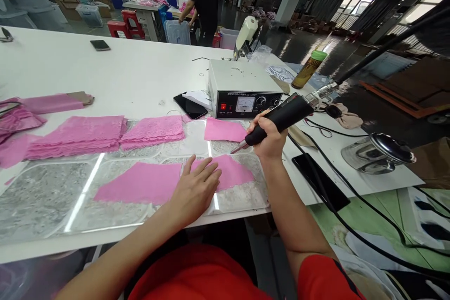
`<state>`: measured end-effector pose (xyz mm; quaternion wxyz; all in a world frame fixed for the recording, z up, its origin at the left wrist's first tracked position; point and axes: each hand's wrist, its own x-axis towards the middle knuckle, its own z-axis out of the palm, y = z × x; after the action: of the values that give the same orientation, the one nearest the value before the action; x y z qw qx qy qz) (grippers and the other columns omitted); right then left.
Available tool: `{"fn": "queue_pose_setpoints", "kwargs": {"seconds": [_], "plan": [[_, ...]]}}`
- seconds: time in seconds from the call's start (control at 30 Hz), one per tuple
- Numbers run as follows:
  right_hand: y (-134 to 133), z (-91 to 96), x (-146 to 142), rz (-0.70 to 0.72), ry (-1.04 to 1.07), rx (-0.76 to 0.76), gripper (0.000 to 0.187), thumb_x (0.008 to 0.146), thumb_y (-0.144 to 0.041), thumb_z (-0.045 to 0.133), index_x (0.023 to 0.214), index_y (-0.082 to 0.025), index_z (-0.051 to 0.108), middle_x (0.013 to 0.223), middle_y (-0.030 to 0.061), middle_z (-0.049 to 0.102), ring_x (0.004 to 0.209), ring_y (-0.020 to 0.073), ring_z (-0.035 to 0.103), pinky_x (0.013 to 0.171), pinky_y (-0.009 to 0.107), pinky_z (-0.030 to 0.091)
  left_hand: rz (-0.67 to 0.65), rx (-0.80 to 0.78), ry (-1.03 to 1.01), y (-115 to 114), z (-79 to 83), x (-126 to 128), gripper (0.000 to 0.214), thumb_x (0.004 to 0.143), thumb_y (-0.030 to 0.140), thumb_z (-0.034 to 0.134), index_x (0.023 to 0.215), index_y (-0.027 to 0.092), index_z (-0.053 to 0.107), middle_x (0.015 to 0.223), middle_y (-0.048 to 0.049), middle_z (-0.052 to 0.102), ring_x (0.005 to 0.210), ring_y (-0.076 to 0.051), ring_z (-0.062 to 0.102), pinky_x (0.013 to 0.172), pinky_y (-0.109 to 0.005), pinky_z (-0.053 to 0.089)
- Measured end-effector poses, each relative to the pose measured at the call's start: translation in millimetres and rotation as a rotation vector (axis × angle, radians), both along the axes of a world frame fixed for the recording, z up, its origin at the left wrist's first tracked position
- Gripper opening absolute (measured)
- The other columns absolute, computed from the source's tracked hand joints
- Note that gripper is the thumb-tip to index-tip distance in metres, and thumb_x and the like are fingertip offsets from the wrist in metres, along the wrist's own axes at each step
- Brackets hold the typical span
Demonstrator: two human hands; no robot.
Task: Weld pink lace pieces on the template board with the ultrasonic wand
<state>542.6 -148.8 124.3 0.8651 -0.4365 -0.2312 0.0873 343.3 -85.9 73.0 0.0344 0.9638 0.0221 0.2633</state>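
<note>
- Left hand (195,190): I see it laid flat, palm down, fingers spread, pressing on the pink fabric piece (140,183); it grips nothing.
- Right hand (269,138): closed in a fist around the black handheld tool (281,119), which is tilted, with its metal tip pointing down and left at the fabric's far edge, just beyond the left fingertips. I cannot tell whether the tip touches the cloth.
- Pink fabric piece: lies flat on a clear plate (45,197) at the near edge of the tabletop (123,70), running from centre-left to under the right wrist.
- A black cable (351,197) runs from the tool's far end off to the right and over the tabletop edge.
- Just beyond the hands: a small pink square (225,130), then a white control box (242,91) with a dial and meter on its front.
- Left of that: two stacks of pink lace (77,133), side by side.
- A dark phone (190,105) lies beside the box's left corner.
- Far right: a bottle with a green cap (309,69).
- Far background: a person in black (202,0) stands at another bench, well apart.
</note>
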Motion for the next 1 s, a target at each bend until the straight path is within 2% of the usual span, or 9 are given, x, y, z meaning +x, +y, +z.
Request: {"fn": "queue_pose_setpoints", "kwargs": {"seconds": [0.13,0.23,0.47,1.0], "plan": [[-11.6,-3.5,6.7,-0.043,0.041,0.061,0.009,0.062,-0.020,0.062,0.068,-0.019,0.055,0.053,-0.0066,0.052,0.042,0.0088,0.050,0.044,0.024,0.042,0.012,0.016,0.060,-8.8,-7.6,23.5,0.026,0.097,0.019,0.040,0.108,0.015,0.064,0.117,-0.0104,0.067,0.120,-0.030,0.056,0.106,-0.058,0.033],[-16.9,-7.2,8.9,-0.044,0.075,0.087,0.010,0.062,-0.020,0.062,0.069,-0.019,0.055,0.053,-0.0066,0.052,0.042,0.0088,0.050,0.044,0.024,0.042,0.014,0.019,0.071,-12.7,-13.5,31.2,0.027,0.097,0.022,0.041,0.112,0.015,0.063,0.121,-0.0110,0.066,0.122,-0.032,0.054,0.105,-0.060,0.034],[-16.3,-13.1,2.8,0.023,0.093,0.077,0.012,0.064,-0.020,0.064,0.072,-0.019,0.056,0.058,-0.0060,0.054,0.044,0.0095,0.052,0.044,0.025,0.042,0.025,-0.023,0.121,-13.0,-19.9,30.4,0.029,0.098,0.026,0.041,0.118,0.015,0.060,0.125,-0.0116,0.063,0.126,-0.032,0.050,0.106,-0.062,0.032],[-9.8,-21.7,-8.3,0.043,0.063,0.033,0.017,0.065,-0.022,0.062,0.079,-0.020,0.053,0.066,-0.0057,0.052,0.048,0.0086,0.052,0.048,0.025,0.044,0.063,-0.089,0.174,-17.0,-24.4,30.8,0.028,0.098,0.027,0.042,0.119,0.018,0.058,0.131,-0.0113,0.059,0.132,-0.032,0.044,0.108,-0.062,0.030]]}}
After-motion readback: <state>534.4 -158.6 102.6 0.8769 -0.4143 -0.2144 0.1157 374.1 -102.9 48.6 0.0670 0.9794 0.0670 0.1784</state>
